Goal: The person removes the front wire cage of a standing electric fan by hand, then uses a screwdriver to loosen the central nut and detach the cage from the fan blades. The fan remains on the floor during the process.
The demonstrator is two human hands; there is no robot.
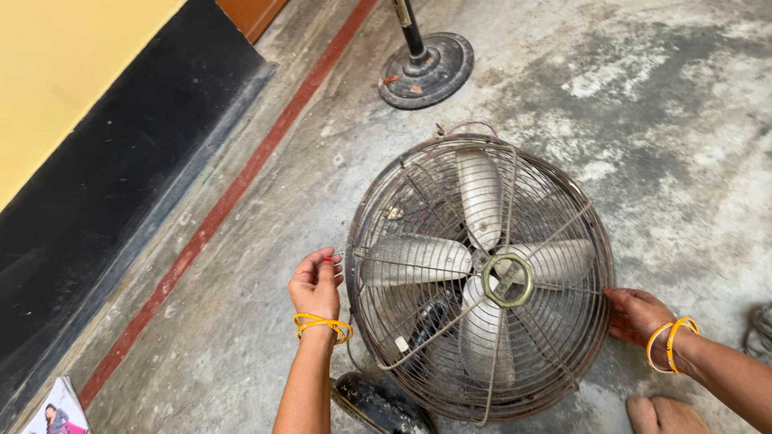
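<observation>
Both hands, left hand [316,285] and right hand [637,315], grip fan cage [482,277] rim.

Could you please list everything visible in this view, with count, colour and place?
fan head: one, rusty grey wire cage with four dull metal blades and a brass-coloured hub, lying flat on the floor, centre
round stand base: one, black, with a pole, top centre
dark rounded part: one, black, bottom edge, partly under the cage
printed paper: one, pink and white, bottom left corner
floor: grey concrete with a red stripe along the wall
bangles: yellow, on both wrists
toes: bottom right
left hand: fingers at the cage's left rim
right hand: fingers on the cage's right rim
</observation>
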